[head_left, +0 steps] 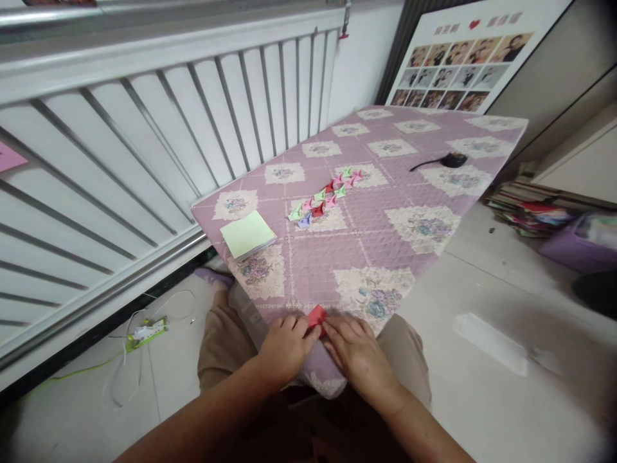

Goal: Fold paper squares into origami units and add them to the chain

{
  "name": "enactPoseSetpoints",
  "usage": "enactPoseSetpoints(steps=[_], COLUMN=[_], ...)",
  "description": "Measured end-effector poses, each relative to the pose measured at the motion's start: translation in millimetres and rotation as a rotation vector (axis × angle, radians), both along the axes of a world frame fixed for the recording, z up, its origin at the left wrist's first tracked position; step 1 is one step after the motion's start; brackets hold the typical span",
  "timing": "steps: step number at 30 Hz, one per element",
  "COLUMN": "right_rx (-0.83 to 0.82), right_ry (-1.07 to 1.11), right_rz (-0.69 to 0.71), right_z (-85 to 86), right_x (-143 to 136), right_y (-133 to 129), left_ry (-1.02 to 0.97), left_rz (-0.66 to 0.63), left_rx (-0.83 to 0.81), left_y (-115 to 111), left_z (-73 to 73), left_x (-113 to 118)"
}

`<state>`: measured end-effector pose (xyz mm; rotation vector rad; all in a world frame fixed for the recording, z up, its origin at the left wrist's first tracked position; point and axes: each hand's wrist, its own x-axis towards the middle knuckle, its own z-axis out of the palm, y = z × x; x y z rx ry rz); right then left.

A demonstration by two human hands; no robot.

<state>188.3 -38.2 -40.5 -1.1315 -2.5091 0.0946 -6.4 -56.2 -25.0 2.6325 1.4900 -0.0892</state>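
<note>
A small piece of red paper (317,316) lies at the near end of the table, between my two hands. My left hand (288,344) has its fingertips pressed on the paper's left side. On the right side, the fingers of my right hand (354,347) are held together on the paper. Farther up the cloth, several small folded paper pieces (318,209) in green, pink, red and blue form two slanting rows. A stack of light green square paper (248,235) rests near the table's left edge.
The table (308,257) has a purple floral cloth. A black object with a strap (453,160) lies at its far right. A white radiator (168,128) runs along the left. On the floor are a power strip (147,332) and cables.
</note>
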Motion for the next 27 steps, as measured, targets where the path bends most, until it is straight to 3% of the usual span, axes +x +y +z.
enactPoseSetpoints(steps=[3, 9, 13, 21, 25, 27], right_rx=[0.05, 0.069, 0.027, -0.165, -0.214, -0.217], right_ry=[0.04, 0.061, 0.094, 0.051, 0.063, 0.083], right_rz=[0.036, -0.041, -0.08, -0.303, -0.343, -0.358], right_z=[-9.0, -21.7, -15.3, 3.6, 5.6, 5.7], right_x=[-5.3, 12.0, 14.7, -14.3, -19.4, -19.3], right_y=[-10.1, -14.8, -10.2, 8.4, 13.0, 13.2], left_ry=[0.066, 0.048, 0.059, 0.032, -0.127, -0.221], left_rz=[0.0, -0.008, -0.001, 0.038, 0.09, 0.19], left_rx=[0.034, 0.091, 0.096, 0.033, -0.101, -0.157], left_y=[-5.8, -13.4, -14.9, -19.2, -4.0, 8.6], left_z=[-0.9, -5.1, -5.3, -1.0, 10.9, 15.3], left_x=[1.9, -5.1, -4.1, 3.4, -2.2, -2.8])
